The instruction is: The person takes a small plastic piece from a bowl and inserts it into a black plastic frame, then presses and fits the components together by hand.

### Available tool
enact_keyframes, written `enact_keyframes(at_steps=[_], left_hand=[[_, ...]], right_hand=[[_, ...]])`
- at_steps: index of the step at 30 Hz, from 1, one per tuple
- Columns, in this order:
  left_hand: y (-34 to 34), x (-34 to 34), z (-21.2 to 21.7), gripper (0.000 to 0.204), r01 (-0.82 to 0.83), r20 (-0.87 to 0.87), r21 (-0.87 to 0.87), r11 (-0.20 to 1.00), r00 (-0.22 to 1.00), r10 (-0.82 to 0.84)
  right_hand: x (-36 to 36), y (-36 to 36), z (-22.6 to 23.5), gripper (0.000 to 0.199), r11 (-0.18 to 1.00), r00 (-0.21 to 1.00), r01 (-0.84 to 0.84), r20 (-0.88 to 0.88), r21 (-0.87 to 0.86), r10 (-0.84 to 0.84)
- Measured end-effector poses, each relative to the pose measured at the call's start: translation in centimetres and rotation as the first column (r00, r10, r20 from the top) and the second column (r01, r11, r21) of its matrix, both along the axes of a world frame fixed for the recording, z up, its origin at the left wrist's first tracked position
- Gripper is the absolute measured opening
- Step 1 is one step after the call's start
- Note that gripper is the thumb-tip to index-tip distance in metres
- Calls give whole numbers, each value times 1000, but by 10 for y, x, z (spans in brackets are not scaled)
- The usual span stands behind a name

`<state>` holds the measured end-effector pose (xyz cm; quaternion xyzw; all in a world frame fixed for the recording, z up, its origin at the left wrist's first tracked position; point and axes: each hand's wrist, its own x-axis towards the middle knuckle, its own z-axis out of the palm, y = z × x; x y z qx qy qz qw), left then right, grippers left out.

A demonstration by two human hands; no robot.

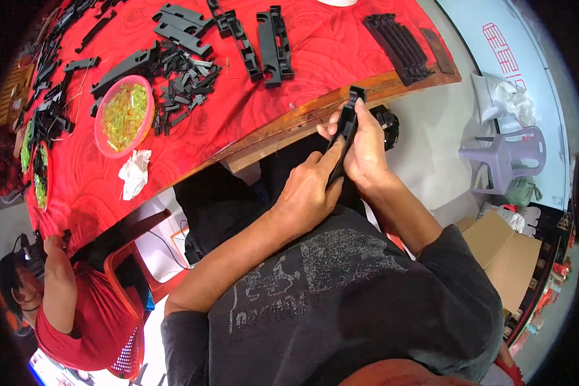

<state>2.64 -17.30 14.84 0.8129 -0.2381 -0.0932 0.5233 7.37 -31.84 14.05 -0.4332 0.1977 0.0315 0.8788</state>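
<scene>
left hand [305,196]: wrapped round the lower end of the black plastic strip [345,132]
right hand [367,151]: closed on its upper half, held over the lap
feel: probably light, stiff; best gripped by the long edges
table edge [315,109]: just beyond

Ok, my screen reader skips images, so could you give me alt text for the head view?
Both hands, left hand and right hand, hold a long black plastic part upright over the lap, beside a red table. On the table lie more black parts and a pink bowl of yellow-green pieces.
</scene>
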Motion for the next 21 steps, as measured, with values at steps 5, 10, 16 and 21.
enact_keyframes(at_steps=[5,10,16,21], left_hand=[[0,9,-7,67,-92,65,40,995,994,89],[0,18,-1,66,-148,80,176,973,988,135],[-1,7,1,68,-48,159,78,996,987,35],[7,2,1,73,-84,152,15,996,985,81]], right_hand=[[11,9,7,36,999,997,-42,58,-24,43],[-9,3,-2,27,918,987,-83,94,-387,129],[-5,-19,-16,27,895,980,-179,5,-408,198],[47,-56,-3,25,780,996,-9,60,-625,59]])
